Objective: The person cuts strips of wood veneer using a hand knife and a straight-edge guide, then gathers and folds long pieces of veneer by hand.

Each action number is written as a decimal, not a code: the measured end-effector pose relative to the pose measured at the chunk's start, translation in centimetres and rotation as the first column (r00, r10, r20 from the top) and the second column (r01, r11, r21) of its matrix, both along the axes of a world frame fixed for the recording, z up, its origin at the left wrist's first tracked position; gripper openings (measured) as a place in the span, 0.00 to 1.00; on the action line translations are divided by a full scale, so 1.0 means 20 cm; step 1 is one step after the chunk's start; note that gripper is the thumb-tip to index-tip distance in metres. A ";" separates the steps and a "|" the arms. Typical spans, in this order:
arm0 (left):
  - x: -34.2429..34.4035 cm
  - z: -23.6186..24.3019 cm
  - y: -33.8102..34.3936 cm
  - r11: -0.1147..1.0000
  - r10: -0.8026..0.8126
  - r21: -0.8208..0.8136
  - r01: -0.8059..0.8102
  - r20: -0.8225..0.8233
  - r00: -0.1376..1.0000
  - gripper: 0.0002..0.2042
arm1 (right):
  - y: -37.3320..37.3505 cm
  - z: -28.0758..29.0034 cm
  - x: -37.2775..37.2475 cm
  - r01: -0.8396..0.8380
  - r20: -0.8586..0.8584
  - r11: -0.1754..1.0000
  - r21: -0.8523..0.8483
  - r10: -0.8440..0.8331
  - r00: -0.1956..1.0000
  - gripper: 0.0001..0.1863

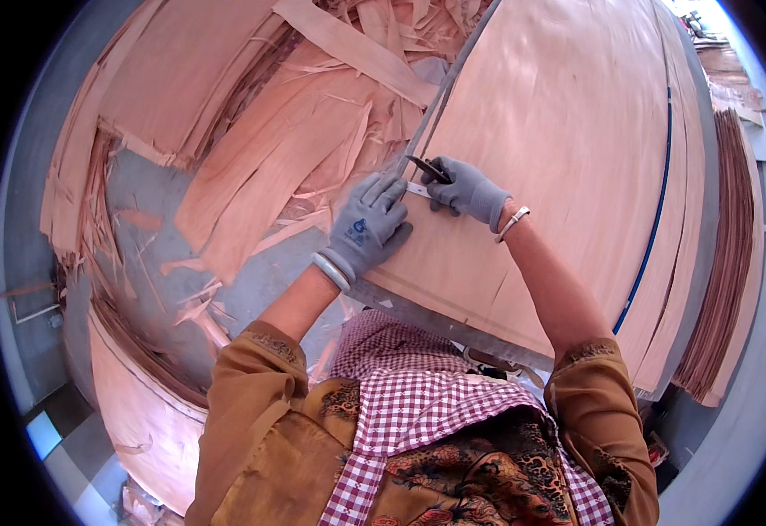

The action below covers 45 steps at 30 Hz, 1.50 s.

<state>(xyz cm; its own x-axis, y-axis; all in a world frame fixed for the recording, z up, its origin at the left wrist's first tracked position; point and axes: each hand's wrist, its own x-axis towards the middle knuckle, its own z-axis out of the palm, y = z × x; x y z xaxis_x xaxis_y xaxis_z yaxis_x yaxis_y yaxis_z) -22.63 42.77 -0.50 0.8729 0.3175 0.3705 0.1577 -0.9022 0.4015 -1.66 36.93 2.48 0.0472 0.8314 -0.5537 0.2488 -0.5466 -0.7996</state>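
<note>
A wide sheet of pale wood veneer (541,167) lies on the table in front of me. My left hand (370,226), in a grey work glove, rests at the sheet's left edge with its fingers stretched out, and I see nothing held in it. My right hand (472,195), gloved the same way, is closed round a dark knife (427,168) whose tip points left toward the sheet's edge. Between the hands, below the knife, a short white strip (418,188) shows beside my right fingers; its far end is hidden.
Torn veneer scraps (286,158) are heaped to the left, over a grey floor (150,197). Stacked veneer (181,79) stands at the far left, another stack (723,263) at the right. A long dark blue strip (659,219) lies along the sheet's right side.
</note>
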 end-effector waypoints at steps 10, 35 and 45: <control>0.03 -0.01 0.01 1.000 0.007 -0.016 -0.007 -0.006 1.000 0.23 | -0.01 0.00 0.00 0.041 0.042 0.999 -0.017 -0.040 0.998 0.07; 0.28 0.01 0.14 0.984 0.149 0.111 -0.137 -0.109 0.983 0.22 | 0.21 0.09 0.36 0.382 -0.182 0.921 0.081 -0.363 0.914 0.07; 0.31 -0.01 0.15 0.955 0.262 0.167 -0.244 -0.096 0.960 0.22 | 0.25 0.15 0.37 0.038 0.303 0.999 -0.013 -0.032 0.952 0.08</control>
<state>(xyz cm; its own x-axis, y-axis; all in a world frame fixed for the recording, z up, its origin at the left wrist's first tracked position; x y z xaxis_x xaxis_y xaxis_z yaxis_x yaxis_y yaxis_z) -16.49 45.83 -0.63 0.8108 0.4816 0.3326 0.4263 -0.8753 0.2282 5.64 41.84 5.56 0.2440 0.8163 -0.5236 0.4584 -0.5729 -0.6795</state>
